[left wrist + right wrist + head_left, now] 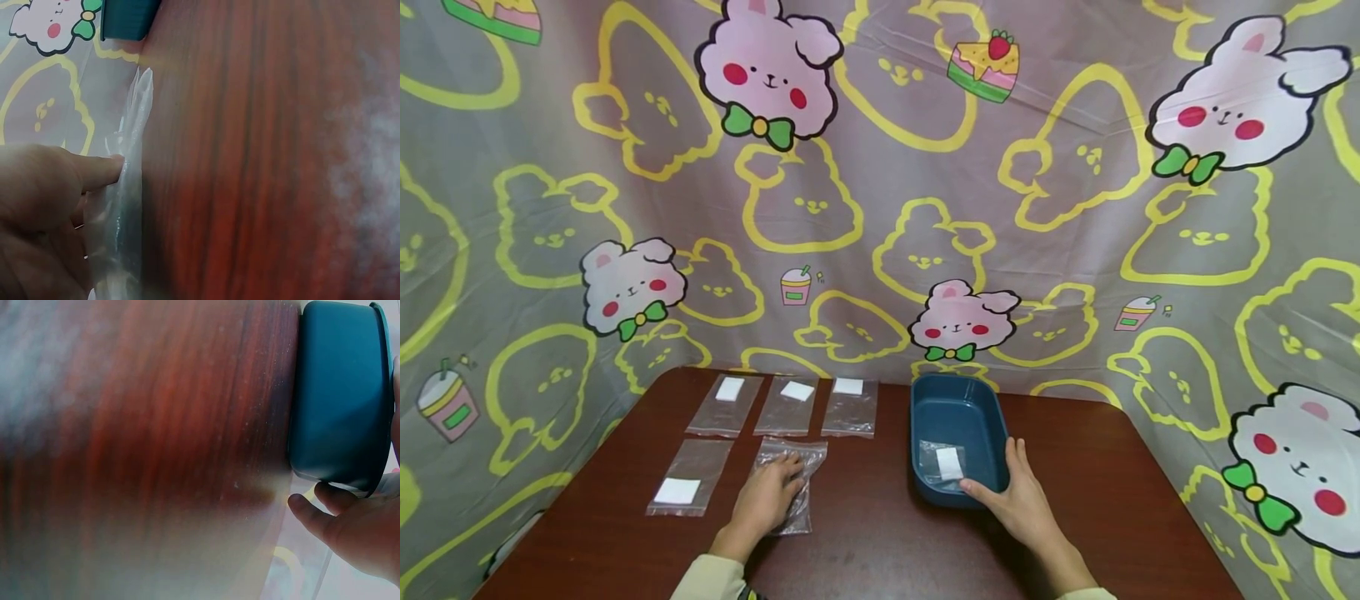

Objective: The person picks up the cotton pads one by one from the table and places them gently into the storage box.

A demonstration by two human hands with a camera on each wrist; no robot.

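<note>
My left hand (769, 493) is over a crumpled clear zip bag (797, 508) on the table, pinching its upper layer between thumb and fingers. In the left wrist view the thumb (100, 170) lies against the bag's plastic (128, 219). At the dark blue box (958, 396), my right hand (1028, 504) grips the near right corner, thumb at the front rim and fingers along the right side. Inside the box lies a small clear bag with a white card (949, 463). In the right wrist view, the box's outer wall (340, 394) shows beside the fingers.
Several clear zip bags, each with a white piece, lie flat on the brown table (865, 550): a back row with a left bag (703, 421), a middle bag (782, 419) and a right bag (850, 417), plus a front bag (700, 458). A patterned curtain (865, 208) surrounds the table.
</note>
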